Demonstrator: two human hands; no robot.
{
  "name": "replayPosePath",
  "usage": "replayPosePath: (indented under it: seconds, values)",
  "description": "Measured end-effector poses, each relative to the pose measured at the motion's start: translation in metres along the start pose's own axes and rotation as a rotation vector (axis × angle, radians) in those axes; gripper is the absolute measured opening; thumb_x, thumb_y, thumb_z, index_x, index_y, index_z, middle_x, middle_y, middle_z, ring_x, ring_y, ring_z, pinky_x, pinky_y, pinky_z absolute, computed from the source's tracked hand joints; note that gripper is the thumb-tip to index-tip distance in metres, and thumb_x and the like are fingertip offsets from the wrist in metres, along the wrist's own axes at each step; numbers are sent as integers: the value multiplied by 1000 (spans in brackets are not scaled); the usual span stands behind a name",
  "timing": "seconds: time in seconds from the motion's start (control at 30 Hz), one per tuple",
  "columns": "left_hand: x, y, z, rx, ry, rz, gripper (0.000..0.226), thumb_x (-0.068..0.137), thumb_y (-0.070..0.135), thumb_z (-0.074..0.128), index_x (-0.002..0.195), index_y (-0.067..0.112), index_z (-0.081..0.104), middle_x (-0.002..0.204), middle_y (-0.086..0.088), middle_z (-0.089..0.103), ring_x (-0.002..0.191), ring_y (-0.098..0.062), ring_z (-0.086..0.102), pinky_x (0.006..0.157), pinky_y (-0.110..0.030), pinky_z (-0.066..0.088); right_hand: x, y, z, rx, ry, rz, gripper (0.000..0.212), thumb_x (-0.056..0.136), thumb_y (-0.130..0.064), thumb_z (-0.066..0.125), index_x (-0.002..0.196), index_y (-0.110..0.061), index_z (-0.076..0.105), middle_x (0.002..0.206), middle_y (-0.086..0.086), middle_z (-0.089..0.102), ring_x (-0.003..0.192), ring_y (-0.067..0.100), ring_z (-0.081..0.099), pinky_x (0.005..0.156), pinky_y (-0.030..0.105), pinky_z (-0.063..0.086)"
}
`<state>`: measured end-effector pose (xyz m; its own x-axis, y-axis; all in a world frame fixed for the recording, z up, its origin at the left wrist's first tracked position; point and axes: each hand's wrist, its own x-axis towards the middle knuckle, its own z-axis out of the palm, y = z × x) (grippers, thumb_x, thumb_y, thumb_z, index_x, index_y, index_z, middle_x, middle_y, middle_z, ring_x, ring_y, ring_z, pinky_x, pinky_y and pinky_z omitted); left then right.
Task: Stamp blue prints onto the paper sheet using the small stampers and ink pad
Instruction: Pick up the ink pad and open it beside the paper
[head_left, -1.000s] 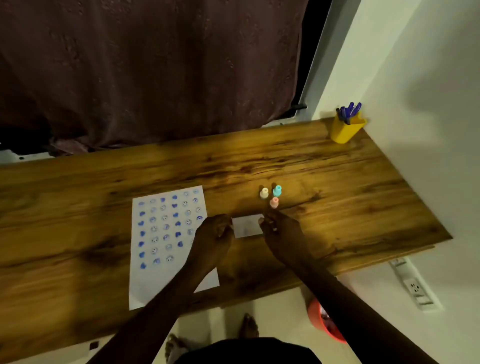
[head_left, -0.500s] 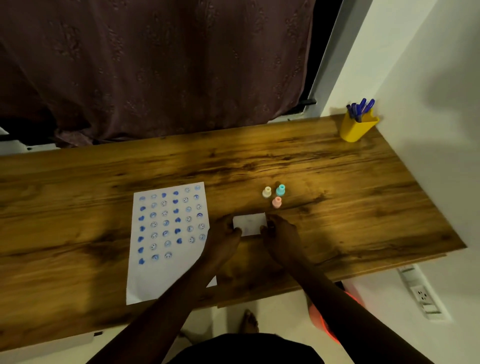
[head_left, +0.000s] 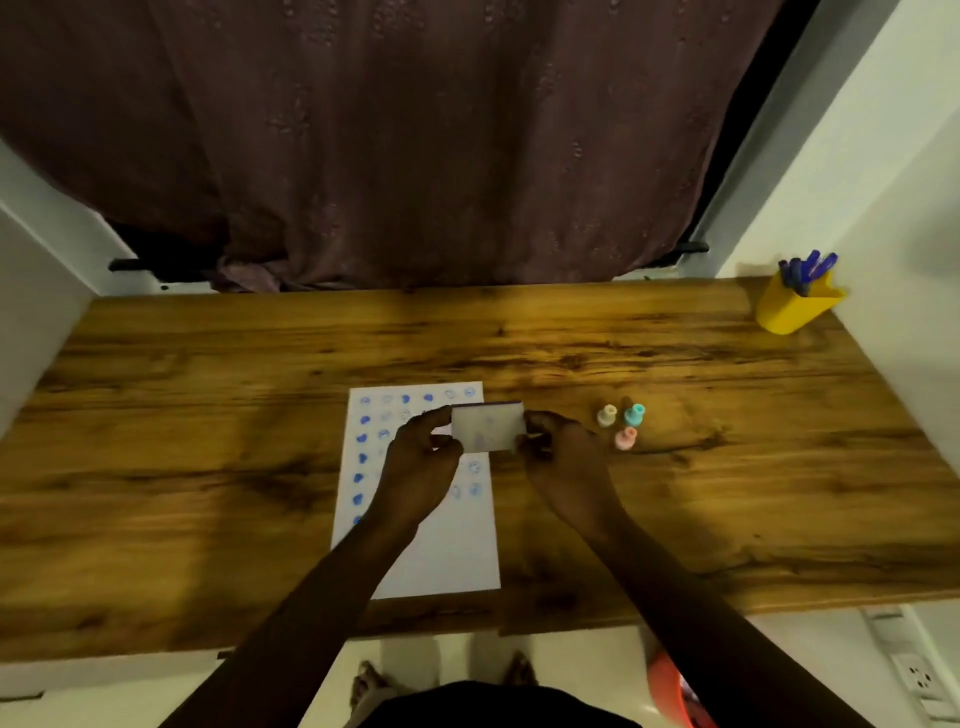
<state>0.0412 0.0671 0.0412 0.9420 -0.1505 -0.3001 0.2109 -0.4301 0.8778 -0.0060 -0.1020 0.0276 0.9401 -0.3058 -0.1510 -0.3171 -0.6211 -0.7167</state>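
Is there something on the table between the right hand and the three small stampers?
Nothing visible: bare table lies between the right hand and the stampers. But both hands hold the ink pad.

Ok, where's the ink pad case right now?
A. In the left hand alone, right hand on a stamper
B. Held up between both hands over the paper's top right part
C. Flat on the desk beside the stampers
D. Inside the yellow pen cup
B: the ink pad case is pinched at its left end by the left hand and at its right end by the right hand, above the paper sheet; the three stampers stand untouched to the right.
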Motion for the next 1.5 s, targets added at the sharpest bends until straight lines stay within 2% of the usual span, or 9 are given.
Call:
replayPosePath:
  seconds: [0.13, 0.27, 0.5, 0.7, 0.83, 0.93, 1.13, 1.27, 1.5]
  values:
    - [-2, -12, -51, -48, 94, -31, 49, 96, 4, 58, 140, 26, 59, 142, -5, 61, 113, -17, 61, 67, -19, 50, 4, -44, 30, 16, -28, -76, 42, 97, -15, 65, 139, -16, 60, 135, 3, 66, 114, 20, 67, 92, 26, 55]
    - [-12, -34, -104, -79, 136, -34, 48, 93, 2, 59, 135, 25, 61, 131, -7, 68, 110, -24, 69, 74, -34, 63, 2, -81, 73, 9, -76, -179, 43, 95, -12, 67, 137, -15, 61, 133, 4, 67, 112, 20, 68, 90, 23, 55]
    - [-34, -90, -175, -114, 227, -55, 38, 94, -5, 58, 128, 10, 64, 116, -3, 68, 98, -15, 66, 71, -18, 51, -11, -118, 160, 31, -209, -239, 43, 92, -12, 70, 134, -16, 62, 129, 2, 68, 115, 18, 67, 95, 22, 54]
    - [-29, -145, -213, 7, 243, -100, 41, 84, -1, 58, 122, 10, 68, 106, -10, 72, 84, -28, 69, 72, -34, 56, -23, -132, 217, 9, -287, -231, 46, 91, -27, 73, 134, -18, 61, 132, 2, 67, 123, 19, 62, 102, 22, 45]
    - [-26, -166, -219, 117, 228, -99, 41, 89, -9, 60, 127, 5, 67, 109, -2, 66, 92, -14, 64, 68, -7, 47, -26, -127, 241, -56, -324, -196, 43, 92, -17, 70, 134, -19, 61, 135, 3, 65, 129, 22, 58, 108, 28, 47]
    - [-24, -175, -219, 103, 190, -95, 41, 86, -1, 68, 125, 9, 66, 105, 7, 66, 90, -13, 65, 61, -5, 50, -25, -120, 254, -109, -318, -174, 44, 92, -16, 70, 135, -21, 60, 137, 1, 63, 130, 22, 57, 111, 37, 47]
    - [-23, -185, -219, 197, 174, -22, 43, 86, -4, 72, 127, 6, 63, 113, 4, 62, 104, -14, 63, 74, -3, 48, -19, -110, 258, -161, -317, -229, 54, 88, -21, 74, 138, -29, 56, 136, -4, 64, 127, 19, 60, 106, 40, 52]
    - [-21, -192, -221, 263, 165, -16, 53, 80, -8, 70, 129, 12, 63, 125, -7, 70, 115, -26, 67, 93, -39, 60, -16, -106, 256, -214, -318, -296, 54, 90, -19, 71, 141, -29, 55, 136, -3, 64, 125, 19, 61, 105, 40, 53]
    - [-19, -200, -232, 322, 120, 30, 55, 82, -4, 73, 133, 15, 61, 133, -7, 67, 123, -29, 64, 96, -44, 60, -12, -106, 242, -271, -390, -431, 45, 97, -24, 65, 141, -19, 58, 140, 6, 62, 127, 24, 61, 108, 41, 50]
